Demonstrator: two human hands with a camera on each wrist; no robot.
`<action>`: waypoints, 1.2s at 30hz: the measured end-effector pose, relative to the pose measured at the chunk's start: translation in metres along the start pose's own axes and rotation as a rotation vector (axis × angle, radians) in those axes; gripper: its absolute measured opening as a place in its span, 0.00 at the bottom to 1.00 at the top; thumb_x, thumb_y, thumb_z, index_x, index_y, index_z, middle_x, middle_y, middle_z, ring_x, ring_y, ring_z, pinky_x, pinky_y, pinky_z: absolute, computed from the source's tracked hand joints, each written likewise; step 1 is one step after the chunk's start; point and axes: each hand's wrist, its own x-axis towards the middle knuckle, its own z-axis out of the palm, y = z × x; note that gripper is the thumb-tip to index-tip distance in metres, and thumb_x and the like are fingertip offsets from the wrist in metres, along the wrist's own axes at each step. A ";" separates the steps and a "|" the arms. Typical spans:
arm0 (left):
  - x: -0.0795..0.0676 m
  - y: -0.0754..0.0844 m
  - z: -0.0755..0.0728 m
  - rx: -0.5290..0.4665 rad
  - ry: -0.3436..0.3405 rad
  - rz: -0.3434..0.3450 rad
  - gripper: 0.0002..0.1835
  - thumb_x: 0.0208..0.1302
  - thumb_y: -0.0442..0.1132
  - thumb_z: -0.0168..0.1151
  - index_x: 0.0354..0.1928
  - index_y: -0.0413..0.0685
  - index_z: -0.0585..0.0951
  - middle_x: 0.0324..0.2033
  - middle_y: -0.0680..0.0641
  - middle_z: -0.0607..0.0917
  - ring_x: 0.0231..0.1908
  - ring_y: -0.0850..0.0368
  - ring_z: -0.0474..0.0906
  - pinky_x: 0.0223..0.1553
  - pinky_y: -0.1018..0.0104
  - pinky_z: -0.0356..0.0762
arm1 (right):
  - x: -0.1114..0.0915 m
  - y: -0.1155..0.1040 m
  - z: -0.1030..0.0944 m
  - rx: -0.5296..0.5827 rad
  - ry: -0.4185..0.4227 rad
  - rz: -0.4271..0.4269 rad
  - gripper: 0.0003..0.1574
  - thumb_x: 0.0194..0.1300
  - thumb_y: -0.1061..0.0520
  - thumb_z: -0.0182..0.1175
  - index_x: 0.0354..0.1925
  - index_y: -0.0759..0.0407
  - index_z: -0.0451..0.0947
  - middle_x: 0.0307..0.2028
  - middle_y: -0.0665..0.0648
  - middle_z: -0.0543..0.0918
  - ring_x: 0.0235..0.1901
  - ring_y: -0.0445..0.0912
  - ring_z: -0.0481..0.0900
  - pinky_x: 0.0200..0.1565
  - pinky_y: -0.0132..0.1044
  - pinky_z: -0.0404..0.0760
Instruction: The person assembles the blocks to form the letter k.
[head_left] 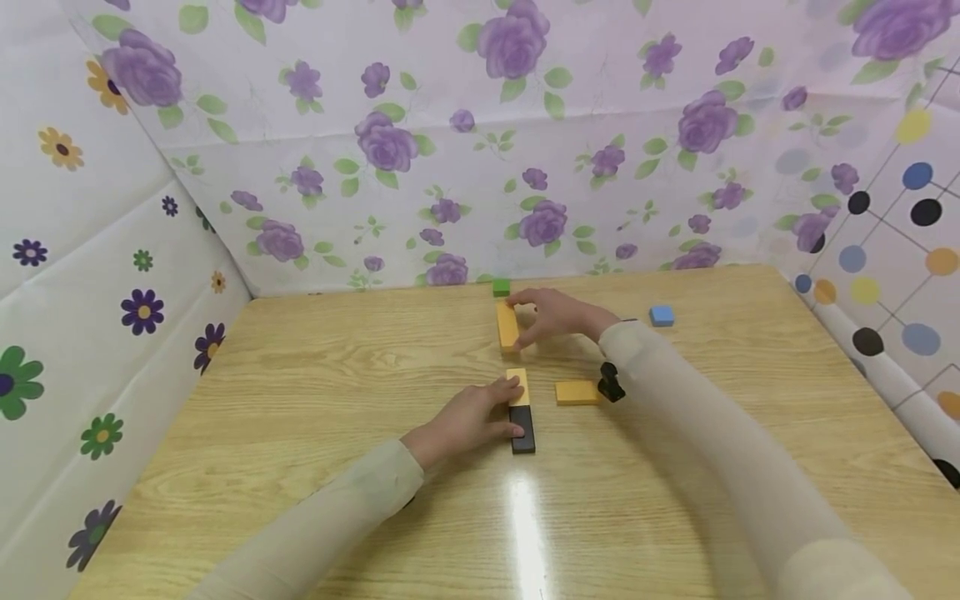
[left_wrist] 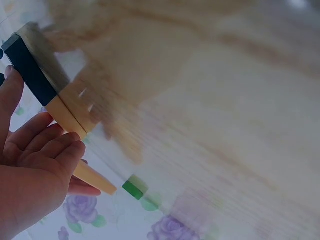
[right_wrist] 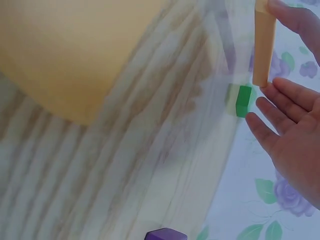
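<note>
In the head view my right hand (head_left: 558,315) pinches an orange block (head_left: 507,327) lengthwise, thumb at the near end and a fingertip at the far end. The right wrist view shows the same grip on that orange block (right_wrist: 263,47). My left hand (head_left: 468,421) lies just left of two blocks placed end to end. Its fingers touch the pale yellow block (head_left: 516,375), and its thumb rests on the black block (head_left: 524,443). A small green block (head_left: 501,287) stands just beyond the orange block's far end.
Another orange block (head_left: 573,393) lies crosswise under the right forearm. Farther right is a small blue block (head_left: 662,316). A purple block (right_wrist: 167,234) appears at the bottom of the right wrist view. Flowered cloth (head_left: 450,167) rises behind the wooden table (head_left: 337,350).
</note>
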 end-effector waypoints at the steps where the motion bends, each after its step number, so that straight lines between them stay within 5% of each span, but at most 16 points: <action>1: 0.000 0.000 0.000 0.001 0.001 0.000 0.36 0.60 0.51 0.65 0.66 0.41 0.70 0.69 0.44 0.64 0.69 0.50 0.58 0.68 0.57 0.60 | -0.001 0.000 0.001 0.003 -0.002 0.000 0.56 0.51 0.42 0.74 0.71 0.56 0.60 0.70 0.61 0.63 0.67 0.60 0.61 0.65 0.54 0.64; 36: 0.001 -0.002 0.001 -0.003 0.010 0.004 0.36 0.60 0.51 0.66 0.67 0.40 0.69 0.67 0.44 0.68 0.69 0.50 0.59 0.68 0.58 0.60 | -0.015 -0.003 0.021 -0.020 -0.017 0.036 0.58 0.47 0.44 0.76 0.71 0.58 0.61 0.68 0.58 0.66 0.70 0.55 0.57 0.68 0.52 0.60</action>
